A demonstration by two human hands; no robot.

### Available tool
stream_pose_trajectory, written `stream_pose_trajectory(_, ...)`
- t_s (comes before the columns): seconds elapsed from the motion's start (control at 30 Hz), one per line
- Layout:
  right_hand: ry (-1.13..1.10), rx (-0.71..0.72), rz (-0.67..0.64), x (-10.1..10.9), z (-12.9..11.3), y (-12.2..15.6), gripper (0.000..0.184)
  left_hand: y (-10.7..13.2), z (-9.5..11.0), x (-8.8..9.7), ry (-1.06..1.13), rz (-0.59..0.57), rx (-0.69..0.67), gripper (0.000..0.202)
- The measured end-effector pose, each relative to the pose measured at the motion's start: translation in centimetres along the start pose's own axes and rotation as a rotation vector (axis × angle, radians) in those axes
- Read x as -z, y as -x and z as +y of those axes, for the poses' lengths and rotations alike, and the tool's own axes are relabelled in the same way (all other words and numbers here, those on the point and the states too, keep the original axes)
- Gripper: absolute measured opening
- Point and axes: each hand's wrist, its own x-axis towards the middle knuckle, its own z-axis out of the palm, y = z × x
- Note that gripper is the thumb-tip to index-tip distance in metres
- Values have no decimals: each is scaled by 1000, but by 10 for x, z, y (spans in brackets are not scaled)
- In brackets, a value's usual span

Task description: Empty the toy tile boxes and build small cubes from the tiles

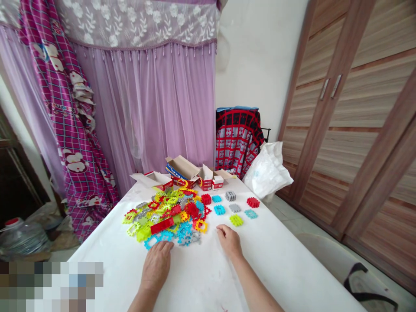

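Observation:
A heap of plastic interlocking tiles (165,214) in green, red, blue, yellow and grey lies on a white table (286,268). My left hand (156,264) rests flat on the table, palm down, its fingertips at the blue tiles on the heap's near edge. My right hand (229,241) lies on the table just right of the heap, fingers loosely curled, holding nothing. Several single tiles sit apart to the right: a red one (252,202), a green one (236,219), a grey one (230,196) and blue ones (219,209).
Opened red and blue cardboard boxes (182,172) stand at the table's far edge. Behind them hang purple curtains (146,112). A chair draped in red patterned cloth (237,138) and a white plastic bag (268,171) stand at the right, beside wooden wardrobe doors (351,121).

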Motion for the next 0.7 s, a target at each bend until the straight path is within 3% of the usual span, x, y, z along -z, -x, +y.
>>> stream_pose_trajectory(0.27, 128, -46, -44, 1, -8, -3, 31, -5, 1, -8, 21, 67, -77, 29)
stream_pose_trajectory(0.43, -31, -126, -34, -16, -16, -22, 28, -17, 0, -17, 29, 126, -152, 25)
stream_pose_trajectory(0.57, -102, -15, -18, -33, -38, -49, 26, -31, -1, -26, 31, 150, -189, 24)
stream_pose_trajectory(0.7, 89, 101, -58, -42, -66, -74, 30, -46, 0, -34, 62, 176, -197, 23)
